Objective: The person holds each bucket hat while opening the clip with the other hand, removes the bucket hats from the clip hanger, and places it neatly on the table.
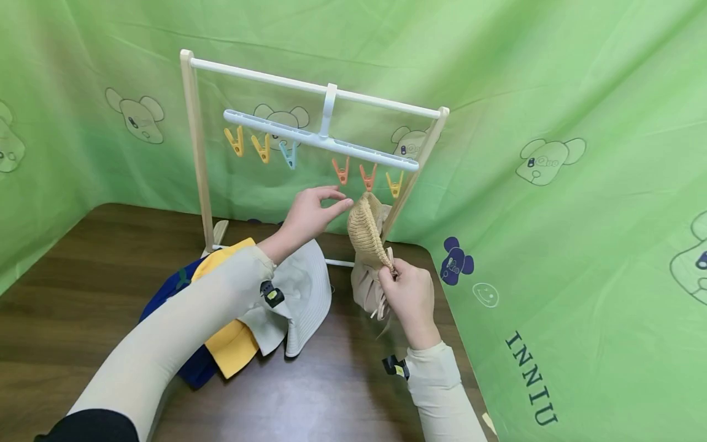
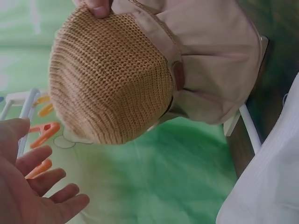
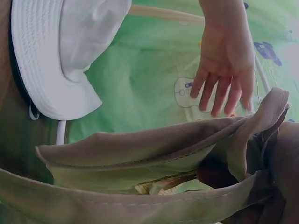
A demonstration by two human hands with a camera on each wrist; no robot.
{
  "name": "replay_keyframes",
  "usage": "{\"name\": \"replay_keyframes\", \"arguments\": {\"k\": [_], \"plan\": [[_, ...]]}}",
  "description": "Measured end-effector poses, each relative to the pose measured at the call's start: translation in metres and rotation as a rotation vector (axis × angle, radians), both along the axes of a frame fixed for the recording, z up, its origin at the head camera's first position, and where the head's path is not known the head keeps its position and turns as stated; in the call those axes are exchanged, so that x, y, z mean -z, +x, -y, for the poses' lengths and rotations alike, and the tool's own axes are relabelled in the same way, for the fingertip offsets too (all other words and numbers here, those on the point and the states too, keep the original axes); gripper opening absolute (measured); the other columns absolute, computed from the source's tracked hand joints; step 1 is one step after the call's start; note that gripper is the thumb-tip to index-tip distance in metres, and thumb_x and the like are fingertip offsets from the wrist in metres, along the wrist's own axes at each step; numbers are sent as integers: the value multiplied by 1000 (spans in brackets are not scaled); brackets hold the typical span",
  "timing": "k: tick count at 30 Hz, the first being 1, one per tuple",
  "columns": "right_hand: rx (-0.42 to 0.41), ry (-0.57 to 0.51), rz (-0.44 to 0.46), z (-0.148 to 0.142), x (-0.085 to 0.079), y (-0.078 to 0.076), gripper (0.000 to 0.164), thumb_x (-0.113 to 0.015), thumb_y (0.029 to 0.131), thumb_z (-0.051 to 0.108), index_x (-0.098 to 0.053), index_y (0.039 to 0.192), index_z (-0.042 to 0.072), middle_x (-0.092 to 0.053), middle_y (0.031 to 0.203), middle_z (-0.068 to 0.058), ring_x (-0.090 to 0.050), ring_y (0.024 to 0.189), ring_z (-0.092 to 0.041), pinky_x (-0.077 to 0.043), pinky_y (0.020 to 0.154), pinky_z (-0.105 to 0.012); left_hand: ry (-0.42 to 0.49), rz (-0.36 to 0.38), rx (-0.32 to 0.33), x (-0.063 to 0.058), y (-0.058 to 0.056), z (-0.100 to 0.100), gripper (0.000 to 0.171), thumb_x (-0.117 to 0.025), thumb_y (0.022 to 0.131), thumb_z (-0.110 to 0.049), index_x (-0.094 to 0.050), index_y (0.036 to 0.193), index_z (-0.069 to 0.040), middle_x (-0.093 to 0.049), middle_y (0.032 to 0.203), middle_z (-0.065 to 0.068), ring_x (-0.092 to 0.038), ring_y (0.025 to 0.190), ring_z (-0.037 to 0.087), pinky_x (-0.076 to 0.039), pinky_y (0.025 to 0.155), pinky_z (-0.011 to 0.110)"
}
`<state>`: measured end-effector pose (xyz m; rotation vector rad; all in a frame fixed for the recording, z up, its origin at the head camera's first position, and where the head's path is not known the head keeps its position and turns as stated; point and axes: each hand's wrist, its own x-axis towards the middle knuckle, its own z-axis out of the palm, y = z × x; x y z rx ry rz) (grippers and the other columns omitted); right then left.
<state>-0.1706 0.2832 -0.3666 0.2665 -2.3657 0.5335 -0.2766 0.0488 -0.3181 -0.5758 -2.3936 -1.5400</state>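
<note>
My right hand [image 1: 410, 299] pinches the edge of a sun hat [image 1: 364, 230] with a tan knitted crown and a beige cloth brim. The hat hangs sideways at the rack's right end, its crown top right below an orange clothespin [image 1: 367, 178]. In the left wrist view, a brown tab shows on the hat's band, and right fingertips [image 2: 99, 8] press the crown's edge. My left hand [image 1: 310, 213] reaches toward the crown, fingers relaxed and holding nothing. The right wrist view shows the brim [image 3: 140, 140] folded along its length, with the left hand [image 3: 226, 65] beyond it.
A wooden rack [image 1: 197, 153] carries a pale blue hanger bar [image 1: 282, 130] with several coloured clothespins. A white bucket hat [image 1: 309, 294], a yellow item [image 1: 234, 350] and a navy item [image 1: 196, 371] lie overlapping on the brown table [image 1: 331, 393]. Green printed cloth [image 1: 552, 233] surrounds it.
</note>
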Motion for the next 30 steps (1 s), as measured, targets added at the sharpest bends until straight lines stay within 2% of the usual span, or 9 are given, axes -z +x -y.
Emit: {"name": "replay_keyframes", "arguments": {"k": [3, 7, 12, 16, 21, 27, 30], "plan": [[-2, 4, 10, 0, 2, 0, 28, -63, 83, 13, -50, 58, 19, -40, 48, 4, -35, 45, -17, -24, 41, -32, 45, 30, 16, 1, 5, 11, 38, -69, 97, -48, -78, 117, -17, -61, 145, 1, -51, 140, 20, -46, 110, 43], [11, -4, -4, -2, 3, 1, 26, -64, 83, 11, -54, 60, 17, -41, 48, 4, -35, 46, -17, -24, 41, -32, 44, 97, 63, 3, 15, 28, 42, -69, 96, -50, -77, 121, -17, -62, 144, -1, -51, 139, 19, -46, 109, 43], [23, 2, -17, -3, 2, 2, 27, -63, 82, 11, -52, 58, 19, -40, 49, 4, -35, 45, -17, -23, 40, -32, 38, 151, 83, 16, 29, 52, 47, -69, 95, -52, -75, 125, -16, -64, 141, -4, -51, 139, 18, -43, 112, 44], [29, 18, -26, -3, 1, 1, 27, -63, 82, 12, -52, 58, 19, -41, 49, 4, -35, 46, -18, -25, 40, -33, 88, 142, 73, 26, 40, 70, 45, -69, 95, -53, -76, 122, -17, -66, 139, -6, -54, 136, 16, -47, 107, 44], [29, 72, -41, -2, 2, 1, 29, -65, 82, 14, -50, 58, 19, -41, 49, 4, -35, 45, -20, -26, 41, -35, 134, 131, 62, 28, 53, 86, 46, -70, 95, -52, -75, 124, -17, -64, 142, -5, -60, 130, 16, -54, 97, 42], [19, 117, -69, 0, 5, 0, 32, -65, 82, 15, -44, 58, 21, -40, 51, 4, -34, 45, -20, -25, 42, -35, 146, 94, 29, 31, 60, 104, 44, -71, 95, -48, -74, 124, -15, -62, 144, -1, -56, 134, 18, -49, 107, 43], [4, 131, -73, 1, 5, 0, 32, -64, 82, 14, -44, 58, 21, -40, 51, 4, -33, 45, -19, -25, 41, -35, 143, 91, 26, 32, 65, 113, 43, -71, 96, -45, -74, 125, -13, -60, 146, 0, -58, 133, 19, -49, 107, 40]]}}
